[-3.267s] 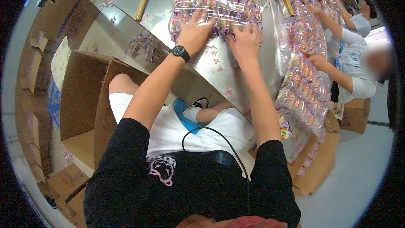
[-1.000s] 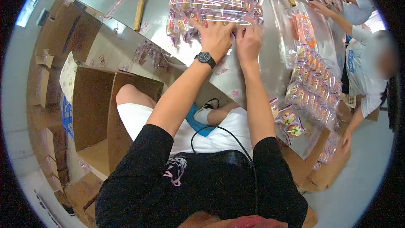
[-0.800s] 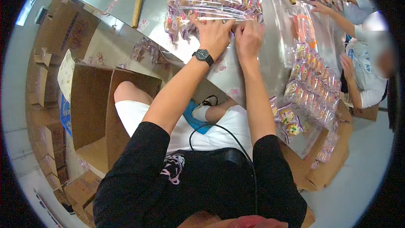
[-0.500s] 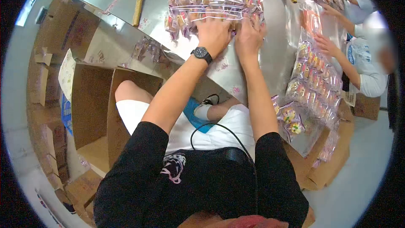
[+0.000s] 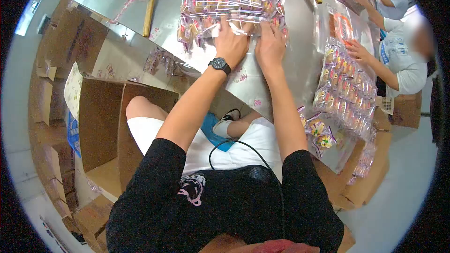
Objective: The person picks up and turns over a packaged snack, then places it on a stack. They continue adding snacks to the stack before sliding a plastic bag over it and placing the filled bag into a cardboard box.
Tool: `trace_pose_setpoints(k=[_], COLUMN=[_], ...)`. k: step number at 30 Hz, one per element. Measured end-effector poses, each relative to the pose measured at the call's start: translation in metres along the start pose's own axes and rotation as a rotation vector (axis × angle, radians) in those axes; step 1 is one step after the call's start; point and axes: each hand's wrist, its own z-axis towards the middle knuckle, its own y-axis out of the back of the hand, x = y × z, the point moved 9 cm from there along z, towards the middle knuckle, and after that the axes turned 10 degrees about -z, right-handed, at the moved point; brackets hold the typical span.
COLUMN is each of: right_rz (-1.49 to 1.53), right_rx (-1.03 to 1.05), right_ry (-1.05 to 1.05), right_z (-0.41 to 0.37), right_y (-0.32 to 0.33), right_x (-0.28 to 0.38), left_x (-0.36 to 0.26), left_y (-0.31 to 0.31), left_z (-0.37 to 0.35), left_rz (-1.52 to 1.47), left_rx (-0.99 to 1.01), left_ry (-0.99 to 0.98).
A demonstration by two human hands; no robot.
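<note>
Rows of individually wrapped snacks fill a large clear plastic bag [image 5: 229, 2] lying on the metal table in front of me. My left hand [image 5: 232, 43], below a black wristwatch, is at the bag's near edge, its fingers closed on the film. Just to its right, my right hand [image 5: 271, 47] has its fingers curled onto the same edge. The fingertips are partly hidden by glare and plastic. Loose wrapped snacks [image 5: 186, 35] show at the bag's near left corner.
Wooden strips [image 5: 152, 7] lie left and right of the bag. Another filled bag [image 5: 344, 84] is on the right, with a co-worker's hand [image 5: 358, 51] by it. Loose packets [image 5: 321, 133] sit at the table's near right corner. An open cardboard box [image 5: 101, 126] stands at my left.
The view has shifted slightly, showing more of the bag's far side. My hands stay at its near edge, the right one a little closer to the left. The co-worker's hand has moved slightly.
</note>
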Motion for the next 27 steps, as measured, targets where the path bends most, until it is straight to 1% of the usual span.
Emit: trace_pose_setpoints(k=[1,3,5,6,9,10,13,14,16,17,18,21,22,25,27], right_rz=[-0.013,-0.045,0.216,0.346,0.177,0.065,0.191,0.236,0.325,0.320,0.317,0.294,0.283,0.276,0.270], right_rx=[-0.050,-0.163,-0.117,-0.086,-0.161,-0.221,-0.155,-0.091,0.042,0.045,0.047,0.019,0.005,-0.024,-0.006], right_ry=[0.058,0.179,0.191,0.194,0.004,-0.088,-0.111,-0.132,-0.178,-0.186,-0.194,-0.169,-0.152,-0.189,-0.218], right_z=[-0.007,-0.015,-0.026,-0.035,-0.039,-0.034,-0.025,-0.023,-0.024,-0.023,-0.022,-0.021,-0.020,-0.019,-0.017], right_y=[0.006,0.020,0.016,0.015,0.060,0.078,0.056,0.045,0.027,0.024,0.023,0.021,0.022,0.025,0.025], right_x=[0.007,0.015,-0.002,-0.009,-0.027,-0.029,-0.050,-0.056,-0.064,-0.067,-0.067,-0.063,-0.061,-0.064,-0.066], left_x=[-0.001,0.000,-0.006,-0.011,-0.031,-0.037,-0.049,-0.048,-0.053,-0.055,-0.055,-0.055,-0.056,-0.055,-0.052], left_y=[0.003,0.002,0.001,0.002,-0.002,0.000,-0.017,-0.034,-0.020,-0.015,-0.015,-0.024,-0.027,-0.032,-0.035], left_z=[-0.004,-0.004,0.001,0.001,-0.005,-0.006,0.001,0.002,0.009,0.013,0.015,0.017,0.018,0.018,0.018], left_rz=[0.026,-0.033,-0.100,-0.062,-0.093,-0.196,-0.225,-0.174,-0.267,-0.312,-0.281,-0.209,-0.173,-0.138,-0.140], left_rx=[-0.033,-0.006,0.015,0.018,0.003,-0.053,0.096,0.169,0.163,0.155,0.138,0.094,0.051,-0.012,-0.008], left_ry=[-0.018,-0.021,-0.025,-0.063,-0.276,-0.307,-0.208,-0.209,-0.129,-0.085,-0.055,-0.056,-0.063,-0.037,-0.013])
